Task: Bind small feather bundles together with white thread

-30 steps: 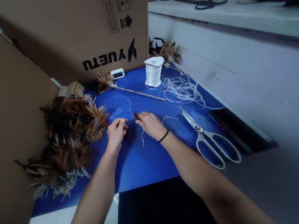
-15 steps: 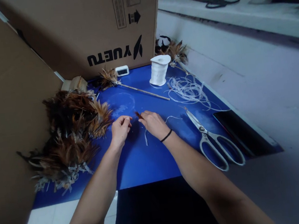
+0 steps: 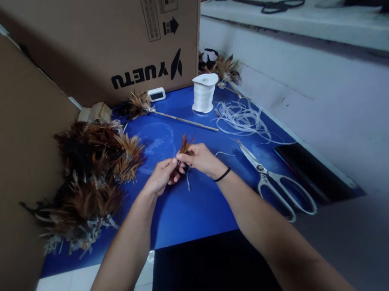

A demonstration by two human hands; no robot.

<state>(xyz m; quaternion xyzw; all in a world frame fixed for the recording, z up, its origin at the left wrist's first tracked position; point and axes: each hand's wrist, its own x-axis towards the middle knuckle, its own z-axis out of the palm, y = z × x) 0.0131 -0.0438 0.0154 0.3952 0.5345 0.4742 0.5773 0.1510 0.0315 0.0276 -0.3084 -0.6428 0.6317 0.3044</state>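
A small bunch of brown feathers [image 3: 184,144] points upward between my two hands above the blue table. My right hand [image 3: 202,158] is closed around its lower part, with a black band at the wrist. Against the base of the bunch, my left hand [image 3: 164,172] pinches with thumb and index finger, its tip touching the right hand's fingers; the exact grip point is hidden. Beneath the hands, a whitish strip of ribbon [image 3: 188,181] hangs or lies over the table.
Piled feather bunches [image 3: 94,188] lie at left. Behind are a feathered stick [image 3: 185,120], a white timer [image 3: 156,94] and a ribbon spool [image 3: 205,94]. Cut strips [image 3: 242,118], scissors [image 3: 265,175] and a black phone [image 3: 311,170] lie right. Cardboard boxes [image 3: 100,39] wall the back and left.
My left hand has moved right and now meets my right hand. The feather bunch, mostly covered before, now stands up out of the fingers. The view has shifted slightly.
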